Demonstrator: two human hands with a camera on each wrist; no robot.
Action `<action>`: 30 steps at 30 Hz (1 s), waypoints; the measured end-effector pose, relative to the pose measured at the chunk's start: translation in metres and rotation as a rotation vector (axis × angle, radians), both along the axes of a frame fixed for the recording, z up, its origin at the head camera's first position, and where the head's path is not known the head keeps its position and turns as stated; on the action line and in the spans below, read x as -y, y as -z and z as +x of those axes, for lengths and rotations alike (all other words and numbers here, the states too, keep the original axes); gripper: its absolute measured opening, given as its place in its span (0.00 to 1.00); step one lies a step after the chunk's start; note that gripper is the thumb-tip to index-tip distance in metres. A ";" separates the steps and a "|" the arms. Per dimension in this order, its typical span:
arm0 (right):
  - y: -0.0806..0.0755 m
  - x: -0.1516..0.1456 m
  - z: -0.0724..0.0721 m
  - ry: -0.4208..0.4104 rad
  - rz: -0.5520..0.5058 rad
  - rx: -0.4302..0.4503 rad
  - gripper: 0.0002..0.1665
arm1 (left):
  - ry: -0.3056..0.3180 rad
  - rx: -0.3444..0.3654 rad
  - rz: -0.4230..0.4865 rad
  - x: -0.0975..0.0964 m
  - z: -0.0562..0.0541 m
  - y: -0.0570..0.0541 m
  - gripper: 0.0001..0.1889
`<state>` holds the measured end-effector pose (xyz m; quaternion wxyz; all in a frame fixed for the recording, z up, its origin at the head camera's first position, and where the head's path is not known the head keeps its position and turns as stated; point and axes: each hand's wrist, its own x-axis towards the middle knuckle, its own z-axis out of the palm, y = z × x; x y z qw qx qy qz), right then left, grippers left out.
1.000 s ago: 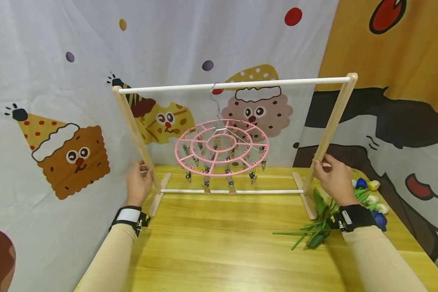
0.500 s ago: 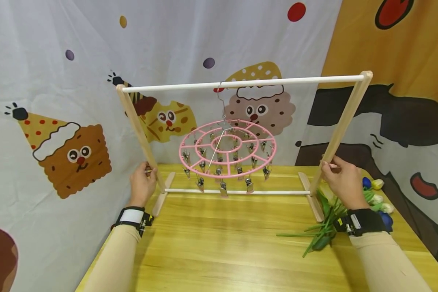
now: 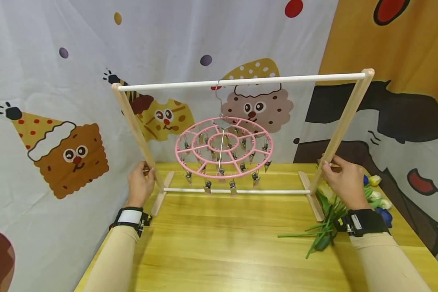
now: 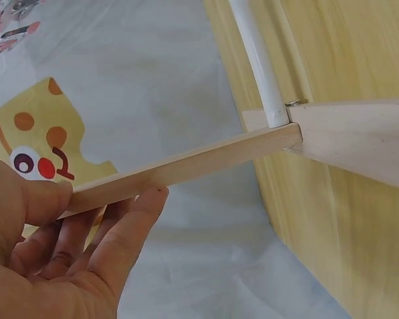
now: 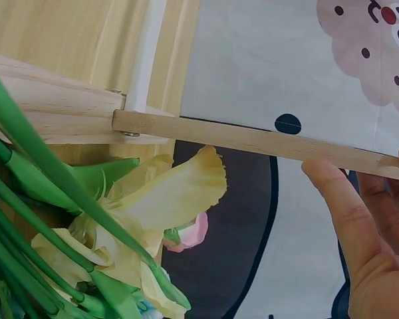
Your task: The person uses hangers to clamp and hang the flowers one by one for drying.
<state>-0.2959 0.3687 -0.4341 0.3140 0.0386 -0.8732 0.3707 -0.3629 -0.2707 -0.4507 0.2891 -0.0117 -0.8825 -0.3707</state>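
A wooden rack with two slanting posts and white crossbars stands on the table; its left post (image 3: 135, 125) and right post (image 3: 344, 121) lean outward. My left hand (image 3: 140, 184) holds the left post low down, thumb on one side and fingers on the other, as the left wrist view also shows on the post (image 4: 186, 163). On the opposite side my right hand (image 3: 344, 178) grips the right post; in the right wrist view its fingers (image 5: 342, 206) lie along the wood. From the top bar (image 3: 190, 85) hangs a pink round clip hanger (image 3: 224, 177) with several dangling metal clips.
Artificial flowers with green stems (image 3: 326, 227) lie beside the rack's right foot (image 3: 311, 196), partly under my right wrist. A yellow bloom (image 5: 193, 183) is close to that foot. Printed cloth (image 3: 76, 81) hangs behind the wooden table (image 3: 219, 243).
The rack's right post has moved to the right with my right hand on it. The pink hanger has swung and turned on its hook. Both hands keep their hold.
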 end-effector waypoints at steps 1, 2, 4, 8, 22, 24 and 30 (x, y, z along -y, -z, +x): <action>0.000 0.000 0.001 -0.002 0.004 -0.001 0.22 | -0.001 -0.002 0.000 0.000 0.000 0.000 0.11; 0.000 0.000 0.002 -0.004 0.010 -0.003 0.22 | -0.002 -0.004 -0.001 0.000 0.000 0.000 0.11; 0.000 -0.001 0.004 -0.009 0.023 -0.014 0.22 | -0.007 -0.014 -0.008 0.000 0.000 0.001 0.10; 0.001 -0.004 0.010 0.013 0.049 -0.030 0.20 | 0.005 -0.033 -0.015 -0.002 0.002 0.001 0.09; 0.001 -0.007 0.019 0.079 0.074 -0.042 0.22 | 0.046 -0.043 0.032 0.000 0.015 0.005 0.11; 0.001 -0.007 0.021 0.071 0.065 -0.031 0.22 | 0.074 -0.067 0.048 0.006 0.014 0.010 0.12; 0.001 -0.010 0.026 0.047 0.044 0.001 0.23 | 0.120 -0.122 0.069 0.015 0.008 0.024 0.14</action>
